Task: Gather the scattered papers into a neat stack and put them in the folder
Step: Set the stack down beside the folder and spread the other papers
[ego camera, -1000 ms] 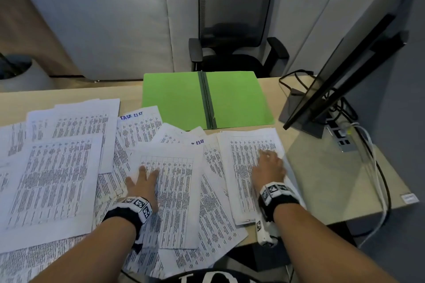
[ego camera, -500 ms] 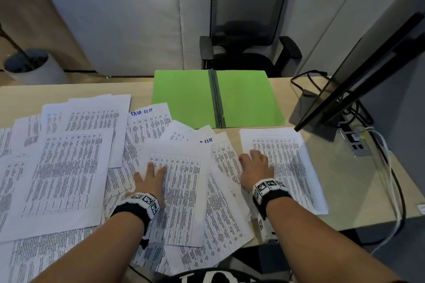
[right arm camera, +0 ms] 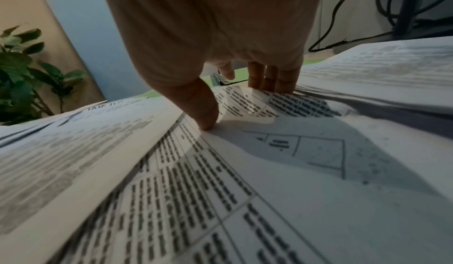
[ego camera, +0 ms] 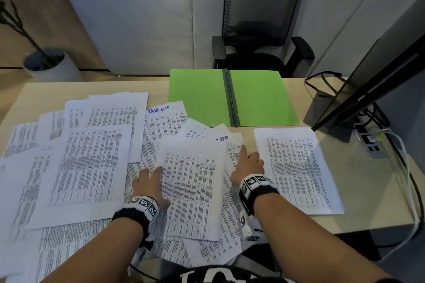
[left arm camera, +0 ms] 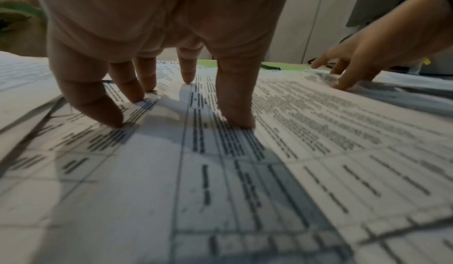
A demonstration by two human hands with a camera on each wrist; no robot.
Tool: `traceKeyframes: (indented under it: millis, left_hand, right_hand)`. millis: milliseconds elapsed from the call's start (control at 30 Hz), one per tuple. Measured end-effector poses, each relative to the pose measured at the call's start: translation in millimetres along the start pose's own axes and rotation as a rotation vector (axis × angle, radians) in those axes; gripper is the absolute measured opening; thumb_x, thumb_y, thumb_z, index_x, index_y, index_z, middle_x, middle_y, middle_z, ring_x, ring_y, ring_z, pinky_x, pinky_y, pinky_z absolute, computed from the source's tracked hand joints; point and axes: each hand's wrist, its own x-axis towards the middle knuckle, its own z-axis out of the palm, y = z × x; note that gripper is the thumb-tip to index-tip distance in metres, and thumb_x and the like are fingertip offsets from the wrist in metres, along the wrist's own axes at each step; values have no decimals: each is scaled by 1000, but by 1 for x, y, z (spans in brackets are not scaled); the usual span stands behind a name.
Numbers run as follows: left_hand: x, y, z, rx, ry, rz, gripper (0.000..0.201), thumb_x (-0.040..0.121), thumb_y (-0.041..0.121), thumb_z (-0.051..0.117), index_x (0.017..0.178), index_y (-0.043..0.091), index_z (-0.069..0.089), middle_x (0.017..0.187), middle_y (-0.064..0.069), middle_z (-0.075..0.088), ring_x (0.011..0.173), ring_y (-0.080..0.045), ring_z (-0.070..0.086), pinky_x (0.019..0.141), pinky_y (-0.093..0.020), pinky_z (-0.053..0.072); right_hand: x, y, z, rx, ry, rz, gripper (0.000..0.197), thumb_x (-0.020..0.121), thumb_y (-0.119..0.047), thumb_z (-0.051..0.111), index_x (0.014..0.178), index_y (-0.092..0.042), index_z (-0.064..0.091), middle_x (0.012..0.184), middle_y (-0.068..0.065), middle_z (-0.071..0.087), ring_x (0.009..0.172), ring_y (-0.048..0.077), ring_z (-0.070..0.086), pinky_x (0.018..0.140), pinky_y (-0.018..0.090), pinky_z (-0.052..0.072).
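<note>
While the printed sheets sprawl overlapping across the left and centre of the table, both hands are down flat on the pile, and it looks like the gathering is only just getting going. Left hand sits at lower centre of the frame, fingers spread wide and straight, tips pressing the left edge of the top sheet, pinning it, I'd say, so it can't skate off. Right hand is just right of that sheet, fingers extended and planted on the papers underneath, nothing gripped, likely ready to drag loose pages inward. To its right lies a separate small stack, squared up and apart from the mess, probably the start of the neat pile. Up at centre top of the table the green folder lies wide open, spine up the middle, nothing inside, waiting close by for the finished stack.
</note>
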Motion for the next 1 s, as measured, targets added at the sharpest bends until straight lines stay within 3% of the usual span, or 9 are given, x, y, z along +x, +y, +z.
traceKeyframes:
  millis: [100, 200, 400, 500, 667, 767, 867, 933, 1000]
  left_hand:
    - [-5, -5, -2, -55, 20, 15, 110, 63, 40, 84, 148, 29, 15, 148, -12, 21, 135, -38, 25, 108, -46, 35]
    - [-7, -8, -3, -125, 33, 32, 114, 62, 37, 86, 150, 28, 13, 140, -12, 28, 126, -33, 38, 103, -42, 40]
    - [-11, -7, -11, -291, -70, 52, 108, 69, 18, 83, 149, 26, 10, 141, -15, 27, 108, -27, 53, 92, -35, 47]
    - [-10, -11, -13, -310, -47, 80, 82, 68, 4, 77, 132, 29, 31, 131, -12, 39, 80, -19, 59, 65, -29, 53]
    - [-7, -20, -32, -288, 61, 151, 54, 80, 1, 56, 131, 20, 52, 140, -8, 40, 119, -26, 51, 103, -34, 40]
    - [-3, -29, -45, -395, 207, 169, 52, 88, -1, 49, 136, 19, 50, 145, -11, 41, 132, -28, 42, 107, -35, 37]
    - [-5, -44, -58, -458, 217, 134, 60, 87, -5, 55, 140, 22, 46, 153, -8, 29, 136, -29, 37, 85, -17, 43]
    - [-6, -55, -62, -493, 151, 82, 59, 86, -3, 59, 138, 23, 49, 155, -5, 26, 136, -30, 35, 81, -13, 46]
    - [-5, -66, -59, -495, 141, 95, 43, 88, 4, 58, 129, 17, 57, 145, -10, 42, 130, -32, 43, 100, -34, 42]
  right_hand:
    - [4, -2, -2, 59, -71, 71, 88, 76, -20, 63, 148, -20, 12, 134, 16, 42, 123, 36, 45, 103, 47, 40]
    - [3, -1, -4, 120, -15, 67, 43, 83, -20, 52, 125, -11, 43, 113, 12, 58, 106, 34, 58, 91, 43, 48]
    - [-10, -4, -22, 338, 411, 2, 14, 93, -13, 45, 100, -5, 55, 101, 12, 51, 90, 35, 58, 79, 42, 49]
    - [-18, -12, -43, 372, 650, -23, 14, 93, -15, 49, 98, -3, 57, 106, 16, 52, 87, 37, 56, 73, 44, 47]
    - [-28, -38, -71, 552, 959, -452, 10, 82, -9, 60, 92, -5, 62, 97, 14, 53, 85, 36, 56, 72, 46, 51]
    - [-50, -66, -85, 620, 959, -744, 12, 88, -9, 57, 92, -19, 52, 92, 8, 50, 83, 19, 51, 69, 26, 41]
    - [-65, -90, -92, 726, 885, -859, 18, 89, -11, 60, 87, -24, 47, 79, 5, 49, 72, 7, 41, 63, 18, 33]
    - [-64, -99, -88, 994, 610, -703, 19, 87, -17, 63, 98, -28, 53, 88, 4, 59, 77, 16, 54, 69, 34, 50]
    - [-58, -101, -77, 1093, 323, -468, 39, 86, -23, 65, 121, -24, 48, 102, 0, 60, 90, 18, 59, 85, 45, 54]
